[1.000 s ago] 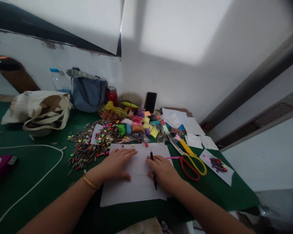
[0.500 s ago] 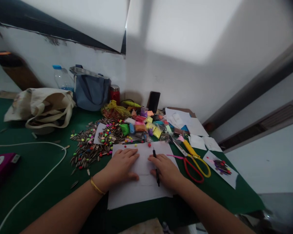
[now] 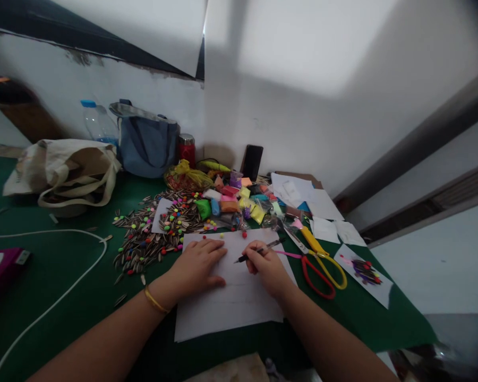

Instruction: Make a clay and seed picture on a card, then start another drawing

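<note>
A white sheet of paper lies on the green table in front of me. My left hand rests flat on its left part, fingers stretched out, a gold bangle on the wrist. My right hand is closed around a black pen, which lies almost level with its tip pointing left at the paper. A few small coloured balls sit at the sheet's far edge.
A heap of sunflower seeds with coloured beads lies left of the sheet. Clay packets, scissors with yellow and red handles, paper scraps, a phone, bags, a bottle and a white cable surround it.
My right hand has turned the pen from pointing away from me to lying sideways with its tip to the left. The left hand stays flat on the paper.
</note>
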Demonstrator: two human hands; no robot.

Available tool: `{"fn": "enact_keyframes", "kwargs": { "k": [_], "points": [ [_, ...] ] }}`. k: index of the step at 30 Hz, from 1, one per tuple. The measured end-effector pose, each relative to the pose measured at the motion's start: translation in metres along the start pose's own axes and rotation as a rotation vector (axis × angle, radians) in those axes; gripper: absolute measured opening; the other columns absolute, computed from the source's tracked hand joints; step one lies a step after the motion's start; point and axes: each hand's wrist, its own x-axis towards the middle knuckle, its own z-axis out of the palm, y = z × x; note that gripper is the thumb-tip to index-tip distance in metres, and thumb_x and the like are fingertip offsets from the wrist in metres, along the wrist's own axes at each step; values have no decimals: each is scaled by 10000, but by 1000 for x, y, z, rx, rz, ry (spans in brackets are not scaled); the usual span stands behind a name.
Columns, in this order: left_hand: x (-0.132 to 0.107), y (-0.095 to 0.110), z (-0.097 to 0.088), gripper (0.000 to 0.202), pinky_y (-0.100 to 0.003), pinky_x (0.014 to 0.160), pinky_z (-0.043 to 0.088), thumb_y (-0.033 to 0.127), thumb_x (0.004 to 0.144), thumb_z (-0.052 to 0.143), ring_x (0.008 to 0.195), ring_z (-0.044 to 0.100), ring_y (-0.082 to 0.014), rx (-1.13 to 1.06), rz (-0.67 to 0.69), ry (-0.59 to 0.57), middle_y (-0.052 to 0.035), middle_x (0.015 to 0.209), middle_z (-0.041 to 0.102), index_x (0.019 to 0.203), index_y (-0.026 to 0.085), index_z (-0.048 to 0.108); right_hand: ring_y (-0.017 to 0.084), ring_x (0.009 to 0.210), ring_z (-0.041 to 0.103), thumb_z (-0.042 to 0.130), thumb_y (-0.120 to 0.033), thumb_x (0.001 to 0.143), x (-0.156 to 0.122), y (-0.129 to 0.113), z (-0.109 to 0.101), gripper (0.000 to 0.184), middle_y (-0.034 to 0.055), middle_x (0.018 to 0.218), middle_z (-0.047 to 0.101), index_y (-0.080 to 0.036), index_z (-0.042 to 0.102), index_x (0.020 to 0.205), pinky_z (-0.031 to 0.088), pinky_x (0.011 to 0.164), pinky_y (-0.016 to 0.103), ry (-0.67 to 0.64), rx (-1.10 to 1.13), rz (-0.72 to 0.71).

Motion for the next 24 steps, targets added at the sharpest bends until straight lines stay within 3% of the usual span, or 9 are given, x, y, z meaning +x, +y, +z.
{"fn": "enact_keyframes", "kwargs": {
  "k": [8,14,18,20,24],
  "points": [
    [-1,-1,-1,742,-483,1107,293,543,732,709,1368,379,-331,-12,-12,-15,-52,1515,423,1399,319,473,140,599,563,463,-433,935,-11,8,6,326,-13,629,598,-196,686,921,472,600,265,-59,-212,-84],
    [1,-3,1,730,-482,1099,298,553,748,696,1364,384,-322,-3,3,-15,-54,1520,416,1399,316,467,189,845,680,456,-435,956,-16,8,4,329,60,924,704,-199,587,1145,546,769,338,-209,-177,-82],
    [1,-2,1,745,-493,1092,303,554,736,706,1368,376,-339,11,-5,-25,-55,1519,420,1399,308,473,222,1161,577,483,-376,955,-14,-2,-9,303,86,1208,639,-218,593,1188,425,1040,395,72,-443,-316],
    [0,0,0,732,-495,1088,304,548,748,696,1362,383,-340,12,-9,-23,-57,1516,424,1401,304,473,221,1125,588,482,-365,949,-12,-9,-15,303,82,1185,643,-216,625,1171,432,1027,393,125,-509,-357],
    [0,2,2,691,-484,1099,284,552,776,663,1359,390,-326,0,-19,-1,-63,1517,422,1396,309,477,172,765,660,472,-346,933,-12,-11,-13,294,48,882,701,-197,696,1052,545,766,335,-21,-437,-123]
  ]
}}
